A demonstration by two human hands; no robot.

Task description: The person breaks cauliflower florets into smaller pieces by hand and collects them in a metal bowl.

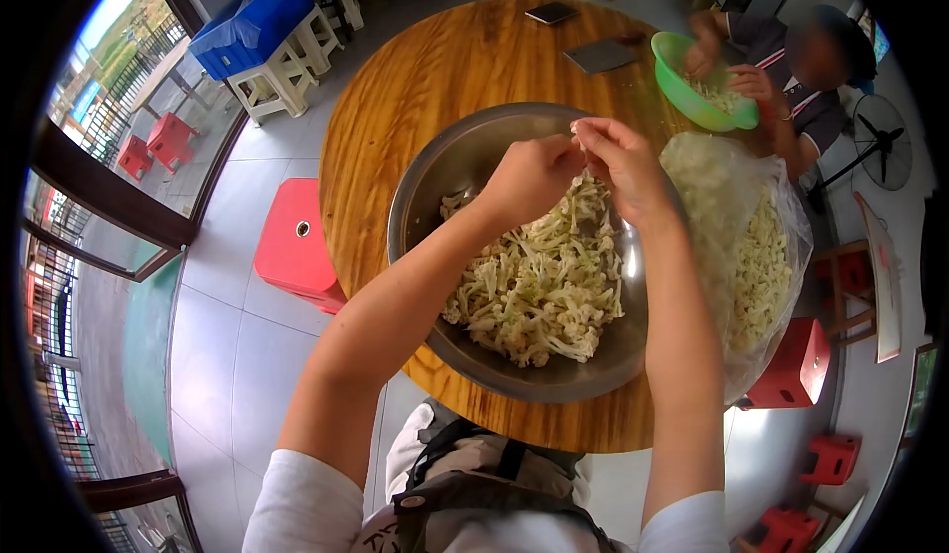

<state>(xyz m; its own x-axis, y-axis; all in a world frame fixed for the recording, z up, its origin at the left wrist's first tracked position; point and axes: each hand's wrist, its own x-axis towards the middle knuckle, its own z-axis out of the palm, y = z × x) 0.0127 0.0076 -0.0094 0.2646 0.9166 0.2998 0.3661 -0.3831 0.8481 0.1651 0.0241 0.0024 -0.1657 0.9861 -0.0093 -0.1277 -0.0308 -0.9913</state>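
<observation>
A large steel bowl [420,192] stands on the table in front of me, with a heap of cauliflower florets [534,291] in it. Over the bowl's far part, my left hand [537,179] and my right hand [625,170] meet, both closed with fingers pinched together. Between them is a small cauliflower piece [590,161], mostly covered by the fingers. To the right of my right arm, a clear plastic bag [707,182] full of cut cauliflower rests at the table's edge.
Across the round wooden table [371,108], a co-worker has both hands at a green basin [677,84] holding cauliflower. A dark tablet-like object [600,55] and a phone [551,12] lie at the far side. Red stools [297,242] and a blue crate [247,24] stand around.
</observation>
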